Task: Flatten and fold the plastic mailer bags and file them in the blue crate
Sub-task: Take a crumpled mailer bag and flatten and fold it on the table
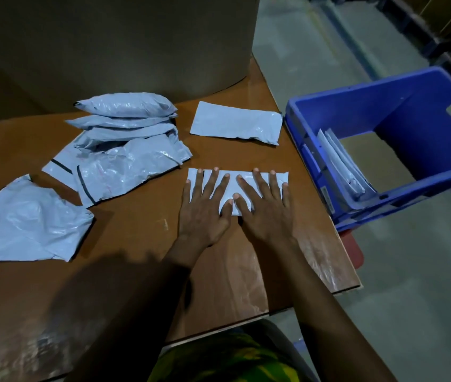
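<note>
A folded pale grey mailer bag [246, 177] lies on the brown table near its right edge. My left hand [205, 208] and my right hand [267, 208] press flat on it side by side, fingers spread and straight. Another folded mailer [236, 126] lies just beyond it. A heap of several unfolded mailers [125, 142] sits to the left, and one crumpled mailer [26, 224] lies at the far left. The blue crate [329, 111] stands off the table's right edge, with folded mailers [340, 161] filed upright against its near left wall.
A large brown cardboard box [108, 45] fills the back of the table [122, 271]. Grey floor [425, 285] lies to the right, with a red seat [355, 252] partly showing under the crate. The table's right edge runs beside the crate.
</note>
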A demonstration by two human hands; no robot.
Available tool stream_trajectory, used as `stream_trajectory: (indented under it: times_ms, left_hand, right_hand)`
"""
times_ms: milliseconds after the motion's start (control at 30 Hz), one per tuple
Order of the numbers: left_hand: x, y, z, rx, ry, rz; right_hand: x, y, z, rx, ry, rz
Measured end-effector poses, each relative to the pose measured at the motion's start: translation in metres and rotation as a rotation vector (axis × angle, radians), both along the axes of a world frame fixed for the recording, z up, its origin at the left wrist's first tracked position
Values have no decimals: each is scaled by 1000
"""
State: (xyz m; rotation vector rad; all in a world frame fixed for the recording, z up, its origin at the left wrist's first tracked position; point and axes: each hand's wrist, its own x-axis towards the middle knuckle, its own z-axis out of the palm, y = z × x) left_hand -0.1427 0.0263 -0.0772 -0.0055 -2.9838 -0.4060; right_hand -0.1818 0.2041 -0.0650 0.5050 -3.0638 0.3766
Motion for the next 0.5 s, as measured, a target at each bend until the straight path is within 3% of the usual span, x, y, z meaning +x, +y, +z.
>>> stream_trajectory:
  times_ms: [267, 400, 500]
  left_hand:
    - [-1, 0, 5, -2, -19, -5]
    - [-1, 1, 2, 34, -9, 17]
    - [2, 2, -1, 58, 22, 27]
  right_hand:
    - [-4, -1, 9, -59, -28, 12]
    - [-5, 1, 19, -205, 213, -124]
    - [-3, 5, 10, -174, 235, -140]
